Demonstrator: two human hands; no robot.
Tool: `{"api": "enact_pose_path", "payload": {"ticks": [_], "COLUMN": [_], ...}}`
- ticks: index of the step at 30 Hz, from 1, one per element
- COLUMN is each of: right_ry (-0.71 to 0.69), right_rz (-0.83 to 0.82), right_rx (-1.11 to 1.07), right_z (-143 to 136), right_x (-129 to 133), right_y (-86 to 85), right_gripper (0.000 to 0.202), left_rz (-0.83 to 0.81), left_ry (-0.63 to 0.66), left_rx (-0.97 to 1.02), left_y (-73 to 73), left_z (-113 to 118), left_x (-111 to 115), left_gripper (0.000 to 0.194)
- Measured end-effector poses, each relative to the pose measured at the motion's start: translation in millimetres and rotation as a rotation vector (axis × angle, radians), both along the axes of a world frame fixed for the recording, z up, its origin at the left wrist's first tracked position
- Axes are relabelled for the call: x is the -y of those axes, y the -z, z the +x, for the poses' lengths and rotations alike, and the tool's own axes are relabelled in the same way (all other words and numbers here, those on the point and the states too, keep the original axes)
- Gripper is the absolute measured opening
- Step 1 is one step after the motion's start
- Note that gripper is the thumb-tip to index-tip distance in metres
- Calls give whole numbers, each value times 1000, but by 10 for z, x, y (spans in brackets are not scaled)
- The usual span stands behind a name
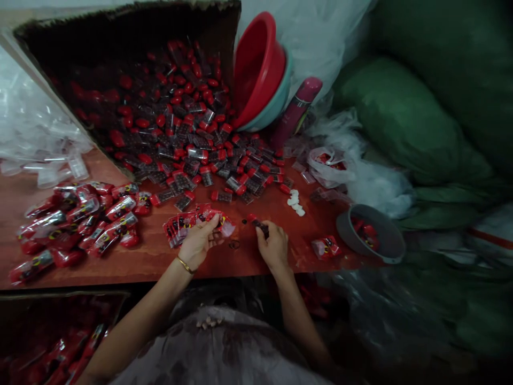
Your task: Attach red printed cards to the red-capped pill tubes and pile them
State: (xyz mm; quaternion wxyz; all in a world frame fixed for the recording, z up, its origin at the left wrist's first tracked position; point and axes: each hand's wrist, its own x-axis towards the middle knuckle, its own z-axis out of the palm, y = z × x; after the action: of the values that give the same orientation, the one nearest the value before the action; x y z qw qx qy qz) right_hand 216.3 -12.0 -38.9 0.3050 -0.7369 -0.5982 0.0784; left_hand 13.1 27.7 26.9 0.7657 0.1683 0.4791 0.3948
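While a wrapper (228, 228) and a tube (257, 222) are pinched by left hand (197, 244) and right hand (274, 246) respectively, drops may be caused by slackened pressure.

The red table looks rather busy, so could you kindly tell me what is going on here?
A person is handling small red-capped containers and printed wrappers at the red table. The left hand holds a printed wrapper, next to a fanned row of wrappers. The right hand holds a red-capped container, apart from that wrapper. Loose containers spread out of an open cardboard box, and wrapped packets lie heaped at the left.
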Motion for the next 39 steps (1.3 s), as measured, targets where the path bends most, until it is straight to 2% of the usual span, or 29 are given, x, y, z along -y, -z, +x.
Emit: {"api": "enact_pose_path", "payload": {"ticks": [5, 8, 11, 16, 21, 25, 28, 32, 36, 39], "right_ry": [-232, -286, -303, -274, -236, -236, -224, -124, -180, -200], "right_rz": [-33, -38, -47, -39, -47, -63, -10, 90, 30, -28], "right_rx": [-501, -627, -662, -684, -802, -910, -831, -721, -885, -1010], "right_z": [-56, -154, -247, -347, -445, -523, -606, -756, -849, -877], "right_x": [287, 438, 446, 354, 339, 332, 325, 300, 247, 229], "right_y": [-293, -459, -530, -476, -383, -347, -305, -263, -302, -319], "right_gripper": [22, 19, 17, 17, 20, 22, 21, 23, 24, 25], "left_rz": [70, 142, 211, 319, 294, 291, 265, 252, 242, 276], "left_ry": [-61, -77, -72, -27, -61, -76, -71, -102, -135, -97], "left_rx": [-97, -152, -153, -199, -129, -153, -67, 34, 38, -40], "left_y": [-4, 13, 13, -5, 73, 142, 143, 133, 161, 200], "left_z": [-29, -10, 14, 10, 53, 115, 146, 170, 160, 154], "left_x": [10, 21, 39, 69, 105, 138, 158, 180, 200, 229], "left_gripper": [43, 43, 40, 35, 36, 33, 32, 35, 33, 31]}}
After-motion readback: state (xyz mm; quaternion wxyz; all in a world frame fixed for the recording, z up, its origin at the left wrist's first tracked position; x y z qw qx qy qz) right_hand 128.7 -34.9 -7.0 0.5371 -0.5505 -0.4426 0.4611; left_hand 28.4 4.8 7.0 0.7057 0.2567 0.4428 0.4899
